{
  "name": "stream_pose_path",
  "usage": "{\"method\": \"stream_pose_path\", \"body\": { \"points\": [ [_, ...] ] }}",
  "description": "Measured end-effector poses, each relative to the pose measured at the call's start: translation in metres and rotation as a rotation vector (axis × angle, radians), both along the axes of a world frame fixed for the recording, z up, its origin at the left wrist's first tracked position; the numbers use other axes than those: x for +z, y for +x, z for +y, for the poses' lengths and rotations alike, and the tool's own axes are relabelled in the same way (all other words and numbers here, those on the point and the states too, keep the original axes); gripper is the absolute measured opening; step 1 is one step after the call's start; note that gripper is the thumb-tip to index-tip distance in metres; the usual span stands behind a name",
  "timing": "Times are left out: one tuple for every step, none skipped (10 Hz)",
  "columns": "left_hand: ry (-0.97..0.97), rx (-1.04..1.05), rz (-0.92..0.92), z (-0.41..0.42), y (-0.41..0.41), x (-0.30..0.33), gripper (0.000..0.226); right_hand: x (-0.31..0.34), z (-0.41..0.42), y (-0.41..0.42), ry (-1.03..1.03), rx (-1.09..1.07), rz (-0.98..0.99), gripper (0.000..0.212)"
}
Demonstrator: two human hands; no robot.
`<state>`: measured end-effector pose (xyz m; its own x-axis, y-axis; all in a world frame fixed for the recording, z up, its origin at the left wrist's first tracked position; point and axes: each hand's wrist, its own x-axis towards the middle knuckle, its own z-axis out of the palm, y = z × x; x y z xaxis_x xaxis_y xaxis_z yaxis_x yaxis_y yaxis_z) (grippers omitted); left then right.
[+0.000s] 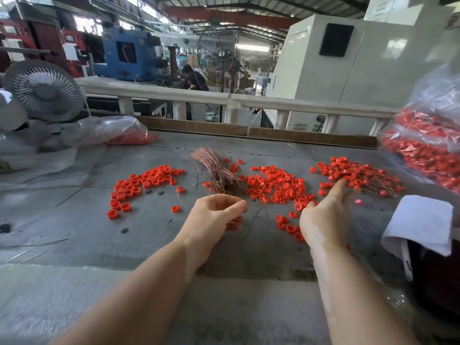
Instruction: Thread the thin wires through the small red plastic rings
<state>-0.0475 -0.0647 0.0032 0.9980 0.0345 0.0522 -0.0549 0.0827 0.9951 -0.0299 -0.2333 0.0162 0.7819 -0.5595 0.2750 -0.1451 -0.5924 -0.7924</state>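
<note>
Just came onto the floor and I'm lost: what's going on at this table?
A person is threading thin wires through small red plastic rings. The left hand pinches a ring with a wire trailing from it, just in front of the copper wire bundle. The right hand stretches open toward the right pile of wired rings. Bare rings lie in a pile to the left; bags of rings stand at the table's sides.

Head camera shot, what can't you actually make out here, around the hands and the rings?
- Left hand: fingers curl inward, hiding whether they pinch a wire or ring.
- Right hand: its back covers rings beneath; a small red blur sits beside it.
- Right pile: wires too thin to tell which rings are threaded.
- Right bag: cut off by the frame edge.
</note>
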Motion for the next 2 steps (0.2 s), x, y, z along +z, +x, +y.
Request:
{"method": "stream_pose_path", "body": {
  "points": [
    [0.058,-0.005,-0.005,-0.0002,-0.0011,0.0009,0.007,-0.0017,0.0004,-0.0006,0.014,0.001,-0.112,0.073],
    [0.200,0.003,-0.053,-0.0030,-0.0030,-0.0009,0.005,-0.0047,0.0046,-0.0038,-0.026,0.053,-0.328,0.061]
  ]
}}
